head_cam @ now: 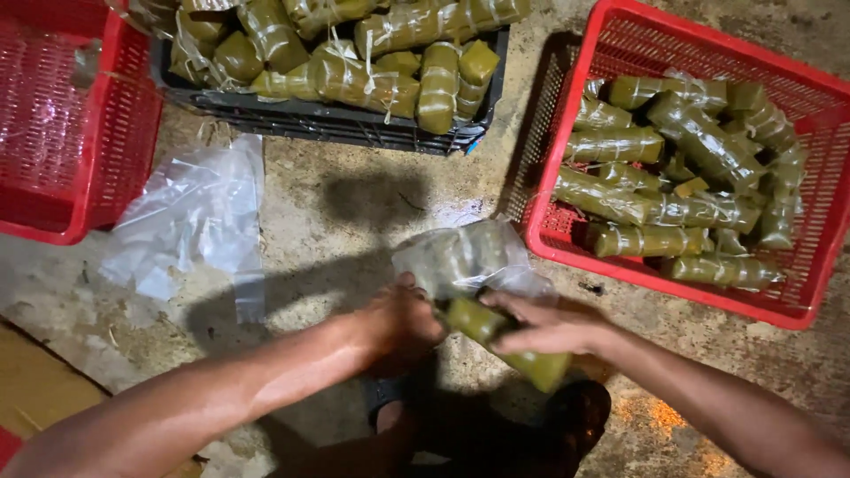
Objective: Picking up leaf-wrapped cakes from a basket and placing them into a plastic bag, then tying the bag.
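Note:
My right hand point(553, 326) grips a green leaf-wrapped roll point(509, 343), one end of it inside a clear plastic bag point(469, 258). My left hand point(403, 317) is closed on the bag's open edge beside the roll. Both hands are low over a concrete floor, just left of a red basket point(801, 305) that holds several bagged rolls point(699, 142).
A black crate point(336, 124) at the top is piled with several unbagged leaf-wrapped rolls point(372, 62) tied with string. Another red basket point(62, 133) stands at the left. A stack of clear plastic bags point(190, 217) lies on the floor. My feet in sandals point(575, 412) show below.

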